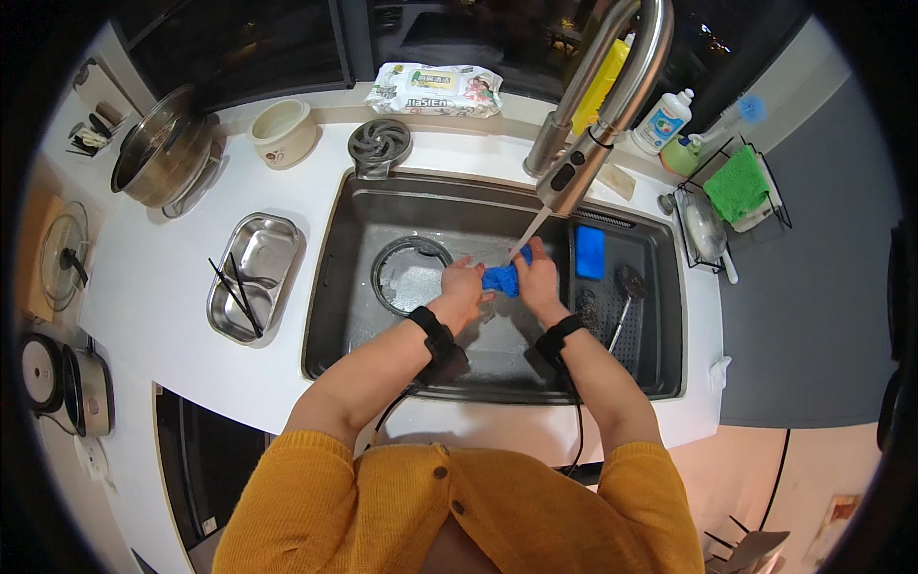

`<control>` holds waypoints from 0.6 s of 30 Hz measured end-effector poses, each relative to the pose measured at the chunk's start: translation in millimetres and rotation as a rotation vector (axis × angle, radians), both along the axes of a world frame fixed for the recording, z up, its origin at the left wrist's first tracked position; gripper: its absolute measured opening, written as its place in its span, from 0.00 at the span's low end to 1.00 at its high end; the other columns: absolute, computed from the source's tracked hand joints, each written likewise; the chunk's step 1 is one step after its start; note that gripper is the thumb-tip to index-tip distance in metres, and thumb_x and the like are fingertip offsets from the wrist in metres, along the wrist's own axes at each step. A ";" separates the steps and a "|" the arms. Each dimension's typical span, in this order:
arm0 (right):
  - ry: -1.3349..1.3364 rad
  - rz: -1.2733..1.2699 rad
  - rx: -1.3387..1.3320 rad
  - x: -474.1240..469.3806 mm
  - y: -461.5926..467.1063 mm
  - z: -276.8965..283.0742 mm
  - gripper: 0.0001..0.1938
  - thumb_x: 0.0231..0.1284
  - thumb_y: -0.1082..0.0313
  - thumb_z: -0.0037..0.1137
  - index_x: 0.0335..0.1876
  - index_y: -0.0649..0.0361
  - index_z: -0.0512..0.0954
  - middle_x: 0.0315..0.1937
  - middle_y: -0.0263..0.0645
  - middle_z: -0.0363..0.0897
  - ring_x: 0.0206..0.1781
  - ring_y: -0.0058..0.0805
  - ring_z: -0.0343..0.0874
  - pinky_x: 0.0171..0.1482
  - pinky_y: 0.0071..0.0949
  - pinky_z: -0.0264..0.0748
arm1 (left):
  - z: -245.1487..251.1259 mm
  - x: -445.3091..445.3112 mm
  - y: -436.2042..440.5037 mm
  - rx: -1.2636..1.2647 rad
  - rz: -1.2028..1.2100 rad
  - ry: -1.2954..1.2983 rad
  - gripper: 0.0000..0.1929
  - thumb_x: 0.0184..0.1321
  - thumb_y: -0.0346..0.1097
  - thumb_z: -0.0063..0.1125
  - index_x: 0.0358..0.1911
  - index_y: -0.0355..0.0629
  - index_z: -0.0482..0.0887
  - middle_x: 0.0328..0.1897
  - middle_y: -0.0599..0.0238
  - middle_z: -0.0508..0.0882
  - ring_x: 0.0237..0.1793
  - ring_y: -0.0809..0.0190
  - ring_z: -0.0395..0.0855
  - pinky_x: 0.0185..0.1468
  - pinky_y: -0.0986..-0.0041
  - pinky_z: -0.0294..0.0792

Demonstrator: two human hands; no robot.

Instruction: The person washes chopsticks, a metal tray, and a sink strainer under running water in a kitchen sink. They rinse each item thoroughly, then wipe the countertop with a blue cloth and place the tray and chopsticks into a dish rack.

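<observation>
A blue cloth is bunched between my two hands above the basin of the dark sink. My left hand grips its left end, and my right hand grips its right end. Water runs from the pull-down faucet head onto the cloth beside my right fingers. Left of my hands, a round clear lid with a dark rim lies on the sink floor, partly hidden by my left hand. Both wrists wear black straps with cables.
The right sink section holds a blue sponge and a long-handled scrubber. On the left counter sit a divided steel tray with black chopsticks, a beige pot and a steel pot. A wire rack holds a green cloth.
</observation>
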State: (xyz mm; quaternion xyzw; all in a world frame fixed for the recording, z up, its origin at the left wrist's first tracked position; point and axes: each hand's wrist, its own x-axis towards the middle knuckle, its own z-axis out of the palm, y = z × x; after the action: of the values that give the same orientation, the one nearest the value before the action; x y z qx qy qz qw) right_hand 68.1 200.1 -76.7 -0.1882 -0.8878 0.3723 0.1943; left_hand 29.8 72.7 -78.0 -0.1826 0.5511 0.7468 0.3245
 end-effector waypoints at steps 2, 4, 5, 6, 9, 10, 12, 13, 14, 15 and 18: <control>0.066 0.223 -0.307 0.4 12.4 3.3 0.10 0.55 0.64 0.54 0.37 0.62 0.72 0.42 0.45 0.70 0.41 0.40 0.73 0.43 0.31 0.70 | 8.1 -16.8 -5.7 -0.025 -0.101 -0.187 0.27 0.67 0.43 0.42 0.64 0.38 0.54 0.59 0.49 0.67 0.53 0.49 0.71 0.47 0.48 0.73; 0.124 0.329 -0.281 1.0 10.5 7.6 0.09 0.54 0.66 0.56 0.35 0.62 0.72 0.48 0.41 0.66 0.47 0.35 0.69 0.49 0.28 0.66 | 11.0 -21.6 -5.1 0.017 -0.166 -0.276 0.27 0.69 0.48 0.35 0.64 0.38 0.52 0.62 0.46 0.63 0.55 0.45 0.71 0.54 0.46 0.69; 0.126 0.374 -0.194 3.9 6.0 10.5 0.09 0.53 0.67 0.57 0.35 0.62 0.71 0.49 0.39 0.64 0.49 0.34 0.68 0.52 0.27 0.64 | 10.6 -23.6 -4.1 0.179 -0.149 -0.370 0.27 0.69 0.51 0.34 0.63 0.39 0.54 0.62 0.46 0.63 0.54 0.44 0.72 0.53 0.45 0.69; 0.135 0.425 -0.101 6.9 0.9 14.8 0.09 0.52 0.68 0.58 0.35 0.61 0.71 0.50 0.38 0.63 0.51 0.32 0.66 0.54 0.26 0.62 | 9.6 -25.5 -2.7 0.337 -0.137 -0.452 0.27 0.68 0.53 0.33 0.62 0.40 0.56 0.62 0.47 0.64 0.53 0.43 0.72 0.52 0.44 0.70; 0.158 0.648 -0.227 12.3 -13.6 30.1 0.09 0.52 0.68 0.58 0.33 0.62 0.70 0.49 0.38 0.65 0.55 0.33 0.62 0.59 0.28 0.57 | 4.3 -29.4 3.3 0.522 -0.172 -0.542 0.30 0.66 0.61 0.26 0.55 0.41 0.65 0.54 0.51 0.72 0.51 0.49 0.74 0.53 0.48 0.68; 0.140 0.687 -0.294 14.4 -16.4 35.7 0.08 0.51 0.70 0.58 0.32 0.62 0.70 0.47 0.38 0.67 0.53 0.32 0.65 0.58 0.28 0.59 | 2.7 -30.6 2.7 0.511 -0.206 -0.525 0.30 0.66 0.62 0.26 0.53 0.42 0.67 0.52 0.53 0.74 0.50 0.51 0.75 0.53 0.49 0.68; 0.092 0.632 -0.663 16.9 -22.6 43.9 0.07 0.50 0.72 0.58 0.31 0.63 0.70 0.45 0.38 0.70 0.50 0.32 0.69 0.56 0.28 0.63 | 1.2 -31.4 1.1 0.479 -0.228 -0.519 0.30 0.65 0.63 0.28 0.50 0.43 0.70 0.49 0.55 0.75 0.48 0.54 0.76 0.52 0.53 0.69; 0.052 0.589 -0.845 17.3 -23.9 47.1 0.07 0.50 0.73 0.58 0.31 0.63 0.71 0.44 0.39 0.72 0.48 0.32 0.71 0.55 0.28 0.64 | 1.6 -31.1 0.3 0.459 -0.217 -0.530 0.29 0.65 0.63 0.29 0.49 0.44 0.71 0.48 0.55 0.76 0.47 0.54 0.76 0.52 0.54 0.69; 0.057 0.551 -1.022 17.4 -22.6 50.1 0.07 0.51 0.73 0.57 0.32 0.64 0.72 0.43 0.39 0.73 0.47 0.32 0.72 0.53 0.28 0.66 | 2.8 -30.2 -0.6 0.450 -0.213 -0.535 0.29 0.64 0.64 0.31 0.48 0.44 0.72 0.47 0.56 0.76 0.46 0.55 0.76 0.51 0.56 0.69; 0.046 0.502 -1.198 17.8 -19.1 52.9 0.07 0.51 0.72 0.57 0.34 0.65 0.73 0.42 0.40 0.74 0.45 0.32 0.74 0.52 0.28 0.68 | 4.5 -27.7 -1.0 0.443 -0.212 -0.485 0.29 0.64 0.63 0.31 0.49 0.44 0.72 0.48 0.57 0.76 0.45 0.57 0.76 0.48 0.58 0.70; 0.001 0.417 -1.333 10.2 -8.6 53.3 0.12 0.55 0.68 0.55 0.41 0.68 0.75 0.41 0.41 0.77 0.43 0.28 0.76 0.47 0.26 0.70 | 13.8 -18.8 0.2 0.495 -0.197 -0.352 0.27 0.62 0.62 0.39 0.49 0.46 0.73 0.46 0.59 0.77 0.40 0.60 0.76 0.39 0.66 0.71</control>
State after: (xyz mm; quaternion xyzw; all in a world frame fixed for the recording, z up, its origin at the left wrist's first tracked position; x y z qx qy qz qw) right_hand 78.3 191.6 -23.4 -0.0929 -0.4876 0.8673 -0.0376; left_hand 11.0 72.9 -64.1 -0.1705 0.3032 0.7800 0.5203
